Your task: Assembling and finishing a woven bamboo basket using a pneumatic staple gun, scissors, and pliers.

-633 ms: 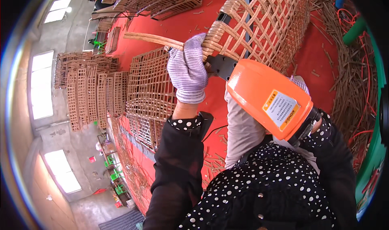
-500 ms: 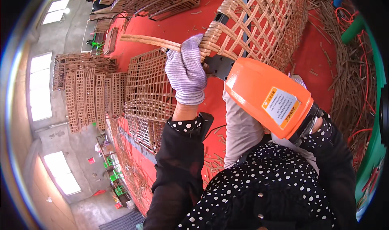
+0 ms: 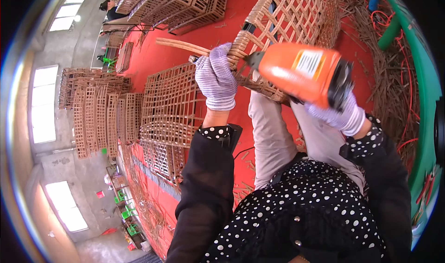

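Left hand [image 3: 215, 75], in a white and purple knit glove, is wrapping its fingers [image 3: 225, 54] closed around the rim of a woven cane basket [image 3: 296, 17]. The grip is sitting on the bound edge where the weave ends; a loose cane rod [image 3: 183, 46] is sticking out past the fingertips toward the left, lying flat along the rim line.

Right hand [image 3: 338, 114], in the same kind of glove, is closing around the rear grip of an orange power tool [image 3: 301, 75]. Those fingers are mostly hiding under the tool body, but the glove is clearly clamping the handle. The tool's dark nose is pointing at the basket rim, just beside the left fingers, on their right side; whether the tip is touching the cane I cannot tell.

The basket is resting above both hands in the picture, its open lattice wall rising beyond the fingers, its lower edge leaning against the person's light trousers [image 3: 273, 133].

Below the left fingers, flat lattice panels [image 3: 171, 105] are lying on the red floor [image 3: 157, 54]. Further left of them, more panels are leaning in a row. Right of the right hand, cane scraps [image 3: 394, 77] are littering the floor, with a green pipe [image 3: 419, 77] curving past them.
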Demonstrator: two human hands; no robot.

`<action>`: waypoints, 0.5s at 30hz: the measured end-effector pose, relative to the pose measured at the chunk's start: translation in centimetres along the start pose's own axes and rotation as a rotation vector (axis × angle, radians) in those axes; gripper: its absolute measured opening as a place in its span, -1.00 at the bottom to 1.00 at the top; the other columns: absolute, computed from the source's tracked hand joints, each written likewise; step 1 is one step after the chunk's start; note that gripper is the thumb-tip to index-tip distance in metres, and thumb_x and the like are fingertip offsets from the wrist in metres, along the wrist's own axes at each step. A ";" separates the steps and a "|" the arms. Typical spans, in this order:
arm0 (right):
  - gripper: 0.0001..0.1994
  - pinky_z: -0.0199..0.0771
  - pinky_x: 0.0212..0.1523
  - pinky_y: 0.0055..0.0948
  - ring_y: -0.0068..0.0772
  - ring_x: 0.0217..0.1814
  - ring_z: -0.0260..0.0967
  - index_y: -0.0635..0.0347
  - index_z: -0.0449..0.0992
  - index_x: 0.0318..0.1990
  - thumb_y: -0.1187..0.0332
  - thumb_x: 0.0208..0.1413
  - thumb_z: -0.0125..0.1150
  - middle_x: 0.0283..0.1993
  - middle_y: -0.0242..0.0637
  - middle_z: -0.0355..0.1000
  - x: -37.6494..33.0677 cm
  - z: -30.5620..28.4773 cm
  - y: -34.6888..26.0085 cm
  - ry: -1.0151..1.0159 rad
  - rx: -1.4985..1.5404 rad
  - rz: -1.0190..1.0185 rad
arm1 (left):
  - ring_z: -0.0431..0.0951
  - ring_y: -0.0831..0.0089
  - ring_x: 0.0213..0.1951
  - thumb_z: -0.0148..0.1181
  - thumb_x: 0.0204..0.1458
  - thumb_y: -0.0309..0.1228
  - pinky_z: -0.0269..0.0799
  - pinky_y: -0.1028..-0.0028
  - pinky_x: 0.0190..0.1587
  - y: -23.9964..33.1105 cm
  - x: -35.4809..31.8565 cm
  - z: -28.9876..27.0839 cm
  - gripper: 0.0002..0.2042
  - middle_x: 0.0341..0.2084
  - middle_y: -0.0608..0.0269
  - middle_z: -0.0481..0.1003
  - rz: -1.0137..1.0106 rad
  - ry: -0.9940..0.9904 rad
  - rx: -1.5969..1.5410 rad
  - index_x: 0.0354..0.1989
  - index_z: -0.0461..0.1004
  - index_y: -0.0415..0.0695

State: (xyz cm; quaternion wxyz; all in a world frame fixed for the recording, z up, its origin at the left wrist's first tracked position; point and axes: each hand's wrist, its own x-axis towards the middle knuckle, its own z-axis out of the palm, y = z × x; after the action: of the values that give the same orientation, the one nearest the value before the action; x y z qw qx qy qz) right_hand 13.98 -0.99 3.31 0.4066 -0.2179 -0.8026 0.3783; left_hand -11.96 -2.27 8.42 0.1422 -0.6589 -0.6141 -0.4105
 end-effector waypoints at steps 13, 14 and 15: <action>-0.40 0.40 -0.30 -0.30 -0.15 -0.31 0.40 0.25 0.16 0.11 0.32 -0.15 0.18 -0.23 -0.07 0.38 -6.6 -23.3 -5.3 0.521 -0.613 0.682 | 0.46 0.39 -0.37 -0.34 0.12 0.13 0.36 0.42 -0.20 1.0 0.9 -0.7 -0.30 -0.39 0.09 0.49 -0.677 -0.058 -0.742 -0.15 0.41 -0.40; -0.41 0.40 -0.27 -0.19 0.02 -0.27 0.40 0.24 0.17 0.07 0.28 -0.17 0.19 -0.22 0.04 0.39 -7.8 -25.1 -5.2 0.529 -1.001 0.725 | 0.46 0.41 -0.36 -0.30 0.14 0.08 0.37 0.43 -0.21 1.3 1.4 -1.4 -0.36 -0.40 0.11 0.49 -0.627 -0.201 -0.787 -0.21 0.43 -0.37; -0.30 0.36 -0.23 -0.14 0.08 -0.17 0.36 0.25 0.14 0.13 0.29 -0.25 0.21 -0.19 0.14 0.37 -7.6 -26.0 -4.4 0.517 -0.946 0.943 | 0.46 0.42 -0.36 -0.24 0.15 0.02 0.37 0.44 -0.22 1.1 1.6 -1.6 -0.43 -0.42 0.13 0.49 -0.579 -0.202 -0.760 -0.24 0.44 -0.35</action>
State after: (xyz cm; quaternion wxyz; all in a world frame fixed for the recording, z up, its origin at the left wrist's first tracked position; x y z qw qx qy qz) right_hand 39.46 2.49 12.98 0.2388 -0.7773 -0.5787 0.0616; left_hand -11.63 -2.45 10.91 -0.2890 -0.5029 -0.5895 -0.5622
